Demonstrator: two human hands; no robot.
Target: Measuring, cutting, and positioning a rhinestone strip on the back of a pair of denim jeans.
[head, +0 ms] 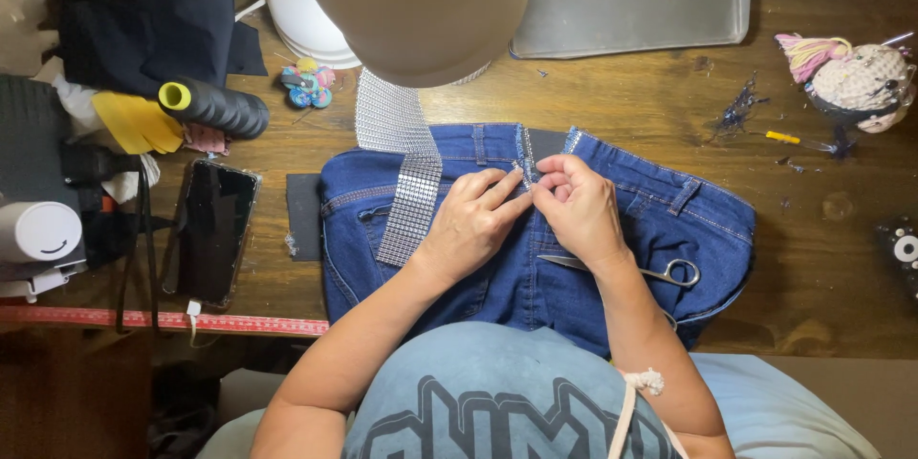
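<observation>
On the wooden table (612, 96), our left hand (475, 220) and right hand (579, 206) pinch rhinestone trim (523, 170) at the jeans (535, 277) fly, twelve o'clock; we should press evenly, aligned.

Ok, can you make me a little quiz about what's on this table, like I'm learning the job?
1. True or false: both hands pinch the sparkly trim at the jeans' fly edge.
2. What lies on the jeans just right of the right hand? A) a ruler B) scissors C) a phone
3. What lies beside the jeans on their left, screen dark?

Key:
1. True: the left hand and right hand meet at the sparkly trim on the jeans.
2. B, the scissors.
3. The phone, on the wooden table.
</observation>
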